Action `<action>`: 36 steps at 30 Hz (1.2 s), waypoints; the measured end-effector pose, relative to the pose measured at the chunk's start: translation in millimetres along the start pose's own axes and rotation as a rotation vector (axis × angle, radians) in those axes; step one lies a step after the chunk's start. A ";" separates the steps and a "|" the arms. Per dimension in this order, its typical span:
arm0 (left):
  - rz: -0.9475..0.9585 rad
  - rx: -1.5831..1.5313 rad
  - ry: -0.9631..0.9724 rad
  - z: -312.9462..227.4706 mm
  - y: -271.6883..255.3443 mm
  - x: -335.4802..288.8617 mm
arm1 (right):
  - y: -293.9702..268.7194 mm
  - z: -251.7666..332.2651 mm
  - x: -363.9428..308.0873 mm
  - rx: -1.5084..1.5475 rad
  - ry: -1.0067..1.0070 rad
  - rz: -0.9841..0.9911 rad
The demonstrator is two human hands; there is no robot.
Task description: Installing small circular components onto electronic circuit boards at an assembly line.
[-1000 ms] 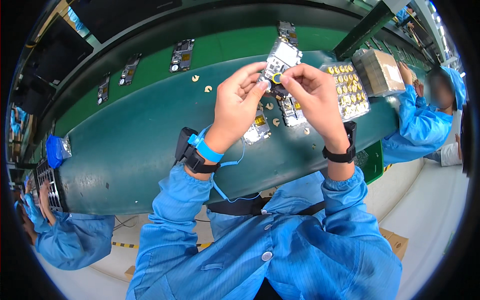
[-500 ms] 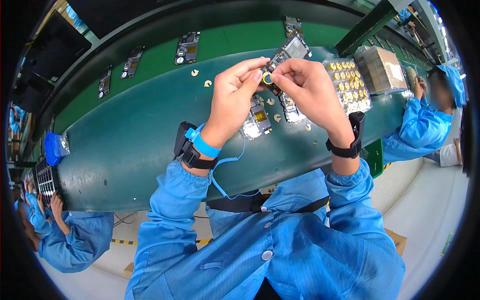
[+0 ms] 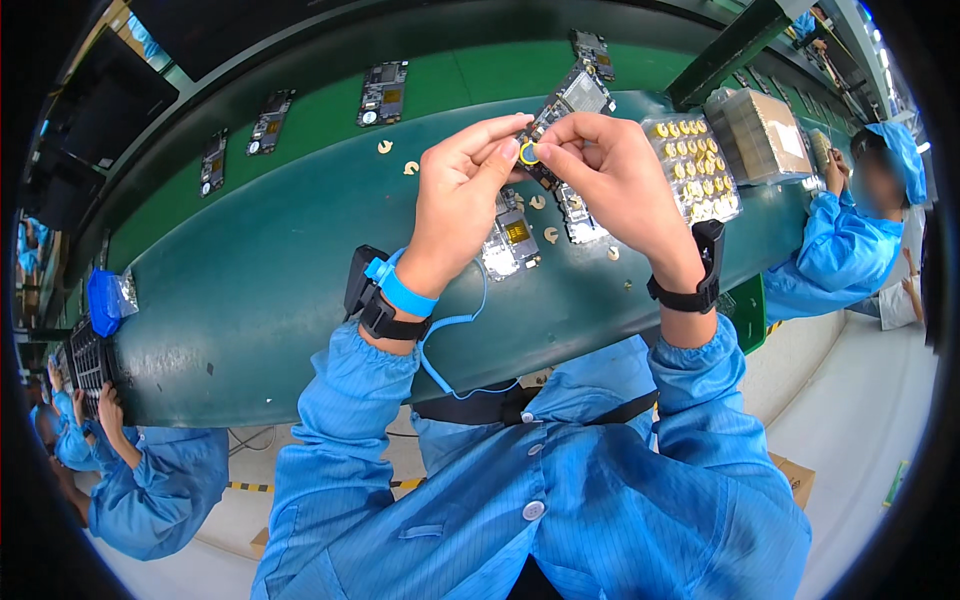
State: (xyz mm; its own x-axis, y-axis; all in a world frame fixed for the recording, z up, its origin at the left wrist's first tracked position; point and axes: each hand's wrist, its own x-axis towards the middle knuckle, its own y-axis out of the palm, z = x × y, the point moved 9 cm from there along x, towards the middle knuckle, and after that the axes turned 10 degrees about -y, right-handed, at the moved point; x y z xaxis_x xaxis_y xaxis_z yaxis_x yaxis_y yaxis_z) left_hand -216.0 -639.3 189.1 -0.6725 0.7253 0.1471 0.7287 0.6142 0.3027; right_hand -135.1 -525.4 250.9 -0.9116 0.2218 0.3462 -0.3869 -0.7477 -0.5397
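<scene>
A dark circuit board is held up at a slant above the bench, between my two hands. On its near end is a small round coin cell with a yellow rim. My left hand is closed on that end, its thumb at the cell's left edge and its fingers partly behind the board. My right hand pinches at the cell's right edge, its other fingers curled. Below the hands lie another board with a gold patch and a partly covered board. Several small cream notched pieces are scattered around them.
A clear tray of yellow round cells lies to the right, before a wrapped box. Boards stand along the far green strip. A blue coiled cord runs from my left wrist. Co-workers sit at both sides.
The boards on the far green strip have shifted slightly right. The held board has tilted a little, and more of the coin cell's face shows. Both hands keep their grip.
</scene>
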 end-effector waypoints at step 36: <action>0.001 -0.112 0.001 -11.3 -14.7 -5.2 | 11.1 34.7 -1.0 -0.258 -0.185 -0.174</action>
State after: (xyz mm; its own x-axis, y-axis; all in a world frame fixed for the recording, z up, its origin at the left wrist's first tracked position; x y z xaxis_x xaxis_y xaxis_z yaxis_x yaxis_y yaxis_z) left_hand -224.7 -655.7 194.5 -0.6716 0.7259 0.1485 0.7108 0.5745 0.4059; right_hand -133.7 -555.6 271.2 -0.7973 0.1970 0.5706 -0.5782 -0.5208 -0.6280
